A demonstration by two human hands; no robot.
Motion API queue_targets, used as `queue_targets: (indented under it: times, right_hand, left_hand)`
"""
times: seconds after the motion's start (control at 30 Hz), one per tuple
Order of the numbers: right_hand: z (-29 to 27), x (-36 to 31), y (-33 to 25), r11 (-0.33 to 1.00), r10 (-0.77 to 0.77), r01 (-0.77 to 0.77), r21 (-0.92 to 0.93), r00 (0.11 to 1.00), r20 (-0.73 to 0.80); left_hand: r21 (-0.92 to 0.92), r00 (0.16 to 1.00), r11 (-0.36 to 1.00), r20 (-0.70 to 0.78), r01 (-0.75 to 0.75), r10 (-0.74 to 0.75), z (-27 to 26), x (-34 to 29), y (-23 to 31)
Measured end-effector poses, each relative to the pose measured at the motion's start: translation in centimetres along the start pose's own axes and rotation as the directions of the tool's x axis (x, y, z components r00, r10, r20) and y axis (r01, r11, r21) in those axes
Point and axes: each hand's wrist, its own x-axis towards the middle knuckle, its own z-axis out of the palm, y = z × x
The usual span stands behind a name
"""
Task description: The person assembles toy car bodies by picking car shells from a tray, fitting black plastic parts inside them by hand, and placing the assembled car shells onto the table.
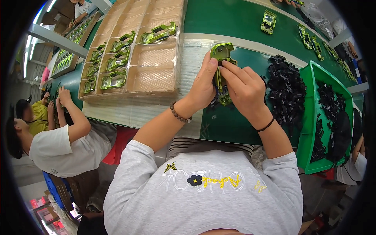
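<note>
A shiny metallic-green toy car shell (223, 50) is held upright above the table's near edge. My left hand (201, 88) is closed around its left side, thumb along the inner face. My right hand (247, 89) presses bunched fingertips against the shell's middle. Something dark shows at those fingertips, but the fingers hide what it is. Right of my right hand lies a heap of small black plastic parts (288, 92). At my left, a tan compartment tray (154, 74) holds several similar green shells (114, 80), some of its cells bare.
A green bin (307, 137) with more black parts stands at the right. Across the table, green shells (268, 22) lie on a green belt (223, 17). A co-worker in a white shirt (58, 150) sits at the left, and a metal bar (58, 40) crosses the upper left.
</note>
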Motion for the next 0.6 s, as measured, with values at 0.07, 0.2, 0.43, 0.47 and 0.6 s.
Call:
queue_targets:
  times: [0.07,0.2,0.43,0.47,0.6]
  right_hand:
    - [0.03,-0.25,-0.08,1.0,-0.012,0.012,-0.007,1.0,-0.022]
    - [0.49,-0.62,-0.32,0.999,-0.037,0.037,-0.013,0.997,-0.065]
    - [0.72,-0.53,-0.07,0.993,-0.068,0.056,-0.1,0.991,-0.116]
    - [0.81,-0.57,0.03,0.992,-0.078,0.065,-0.11,0.99,-0.115]
    - [0.78,-0.53,0.02,0.984,-0.117,0.101,-0.148,0.988,-0.1]
  left_hand:
    - [-0.008,1.0,1.0,-0.025,0.012,-0.012,0.06,-0.12,0.01]
    - [-0.035,1.0,0.999,-0.019,0.011,-0.012,0.03,-0.13,0.02]
    - [0.003,1.0,1.0,-0.005,-0.008,0.008,0.15,-0.27,-0.15]
    - [-0.011,1.0,1.0,-0.005,-0.003,0.003,0.17,-0.29,-0.18]
    - [-0.083,1.0,0.997,-0.025,0.0,-0.002,0.49,-0.27,0.12]
